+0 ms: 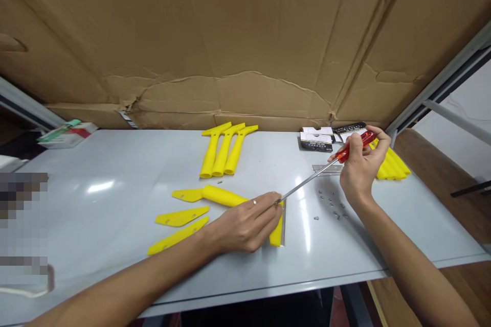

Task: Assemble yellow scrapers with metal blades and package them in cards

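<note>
My right hand (360, 166) is closed on the red handle of a screwdriver (307, 181), whose shaft slants down to the left. Its tip meets the fingertips of my left hand (249, 222), at a small screw on the head of a yellow scraper handle (226, 196). That hand is wrapped over the yellow handle and hides part of it. A metal blade (284, 222) shows along the right side of the yellow head. Loose screws (332, 202) lie to the right of the blade.
Three yellow handles (226, 150) lie at the back. Two flat yellow pieces (182, 216) are at the left. Small black-and-white boxes (316, 139), metal blades (326, 168) and more yellow handles (395, 163) sit at the right. Cardboard (230, 36) stands behind the table (115, 163).
</note>
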The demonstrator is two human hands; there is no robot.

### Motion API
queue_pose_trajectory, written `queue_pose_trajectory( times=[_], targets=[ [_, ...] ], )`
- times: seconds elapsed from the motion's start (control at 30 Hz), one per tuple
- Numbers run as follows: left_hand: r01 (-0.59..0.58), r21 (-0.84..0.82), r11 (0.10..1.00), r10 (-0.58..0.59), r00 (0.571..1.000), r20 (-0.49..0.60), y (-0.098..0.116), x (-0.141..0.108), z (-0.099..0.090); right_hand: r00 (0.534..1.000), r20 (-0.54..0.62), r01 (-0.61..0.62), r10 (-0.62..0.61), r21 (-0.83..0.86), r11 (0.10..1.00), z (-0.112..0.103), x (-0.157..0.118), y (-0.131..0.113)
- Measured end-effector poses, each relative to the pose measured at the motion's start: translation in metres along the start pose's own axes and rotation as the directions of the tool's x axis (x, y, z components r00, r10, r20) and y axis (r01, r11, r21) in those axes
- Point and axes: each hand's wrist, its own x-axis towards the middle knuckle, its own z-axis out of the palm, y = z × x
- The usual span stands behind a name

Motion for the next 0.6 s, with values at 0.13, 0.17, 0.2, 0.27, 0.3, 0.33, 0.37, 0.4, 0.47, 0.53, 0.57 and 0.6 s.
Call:
queue_pose_trajectory(
  times=[0.13,0.17,0.2,0.27,0.3,0.33,0.37,0.4,0.47,0.53,0.57,0.6],
  targets=[
    [0.011,-0.003,1.0,-0.011,1.0,-0.004,-0.0001,-0.0009,0.003,1.0,0.002,0.023,-0.023,-0.008,1.0,0.0003,-0.004,-0.0026],
    [0.016,-0.006,1.0,-0.016,1.0,-0.006,0.0,-0.0007,0.0032,1.0,-0.002,0.024,-0.024,-0.005,1.0,0.0002,-0.0043,-0.003],
    [0.019,-0.007,1.0,-0.019,1.0,-0.006,0.0002,-0.0005,0.0033,1.0,-0.006,0.024,-0.024,0.001,1.0,0.0001,-0.0042,-0.0033],
    [0.023,0.011,1.0,-0.023,1.0,-0.008,0.0007,0.0002,0.0032,0.999,-0.02,0.03,-0.029,0.029,0.999,0.0001,-0.0036,-0.0031],
    [0.024,0.03,0.999,-0.024,1.0,-0.01,0.0011,0.0005,0.0031,0.999,-0.03,0.037,-0.036,0.053,0.998,0.0003,-0.0032,-0.0027],
    [0.022,0.054,0.998,-0.021,1.0,-0.014,0.0015,0.0007,0.0028,0.998,-0.04,0.048,-0.044,0.082,0.996,0.0004,-0.0029,-0.0023],
    [0.019,0.081,0.996,-0.018,1.0,-0.017,0.0019,0.0008,0.0025,0.997,-0.049,0.058,-0.053,0.108,0.992,0.0007,-0.0028,-0.0018],
    [0.016,0.106,0.994,-0.014,1.0,-0.021,0.0022,0.0009,0.0021,0.997,-0.056,0.065,-0.058,0.13,0.989,0.0009,-0.0028,-0.0015],
    [0.005,0.131,0.991,-0.001,1.0,-0.028,0.0027,0.0006,0.0015,0.996,-0.061,0.067,-0.058,0.158,0.985,0.0015,-0.0037,-0.0017],
    [-0.002,0.126,0.992,0.006,0.999,-0.034,0.0027,0.0003,0.0013,0.997,-0.06,0.064,-0.054,0.168,0.984,0.0019,-0.0052,-0.0032],
    [-0.003,0.118,0.993,0.008,0.999,-0.036,0.0027,0.0002,0.0015,0.997,-0.06,0.063,-0.054,0.165,0.984,0.002,-0.006,-0.0045],
    [-0.001,0.11,0.994,0.005,0.999,-0.038,0.0025,0.0002,0.0018,0.997,-0.061,0.064,-0.054,0.161,0.985,0.002,-0.0065,-0.006]
  ],
)
